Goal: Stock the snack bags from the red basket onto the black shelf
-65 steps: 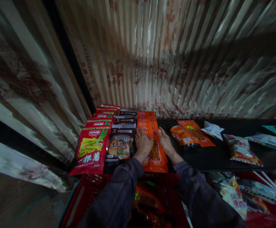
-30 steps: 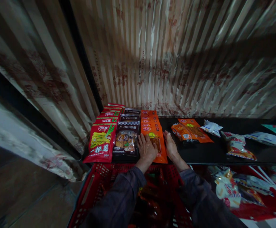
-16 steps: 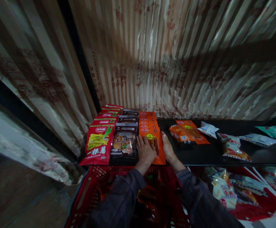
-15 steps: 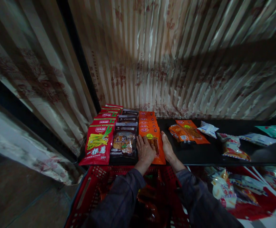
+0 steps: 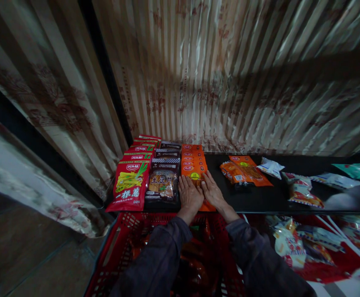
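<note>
Both palms rest flat on the front of a row of overlapping orange snack packets on the black shelf. My left hand lies over the row's left side, fingers stretched out. My right hand covers its right side, fingers extended, its fingers close beside the left hand. Much of the front packet is hidden under them. To the left stand black potato-slice packets in a matching row, then red snack packets with a yellow and green picture.
Loose orange packets, a small white packet and several other snack bags lie further right on the shelf. Below it, a red perforated basket holds shiny packets under my forearms. Striped sheeting hangs behind.
My right hand has moved left from the row's right edge onto the top of the orange packets, beside my left hand. The left hand stays nearly in place.
</note>
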Demonstrator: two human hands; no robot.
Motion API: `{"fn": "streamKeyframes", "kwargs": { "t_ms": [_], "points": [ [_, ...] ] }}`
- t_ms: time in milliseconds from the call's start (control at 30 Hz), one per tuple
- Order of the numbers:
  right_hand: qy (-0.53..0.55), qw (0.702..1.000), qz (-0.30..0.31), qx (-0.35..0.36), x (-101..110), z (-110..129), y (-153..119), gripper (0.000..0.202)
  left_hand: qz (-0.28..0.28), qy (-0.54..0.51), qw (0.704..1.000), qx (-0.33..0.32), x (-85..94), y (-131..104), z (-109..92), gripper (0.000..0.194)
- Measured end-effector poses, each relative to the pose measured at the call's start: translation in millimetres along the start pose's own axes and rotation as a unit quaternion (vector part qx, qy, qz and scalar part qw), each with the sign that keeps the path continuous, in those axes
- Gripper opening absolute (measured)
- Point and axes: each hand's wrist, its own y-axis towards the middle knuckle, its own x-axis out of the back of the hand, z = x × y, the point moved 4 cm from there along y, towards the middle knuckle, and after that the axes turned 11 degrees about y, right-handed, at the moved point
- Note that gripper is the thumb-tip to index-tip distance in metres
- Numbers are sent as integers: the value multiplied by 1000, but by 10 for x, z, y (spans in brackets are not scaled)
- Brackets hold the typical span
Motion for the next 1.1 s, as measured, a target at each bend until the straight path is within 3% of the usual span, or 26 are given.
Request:
{"fn": "streamKeyframes", "kwargs": {
  "t_ms": [300, 600, 1100],
  "points": [
    [63, 995, -56, -56, 125, 94, 45, 83, -14, -3, 1000, 4, 121, 34, 4, 63],
    [117, 981, -91, -122, 121, 136, 37, 87, -2, -5, 1000, -5, 79, 66, 37, 60],
    [108, 982, -94, -121, 106, 38, 66, 76, -10, -1, 1000, -5, 51, 73, 22, 61]
  ]
}}
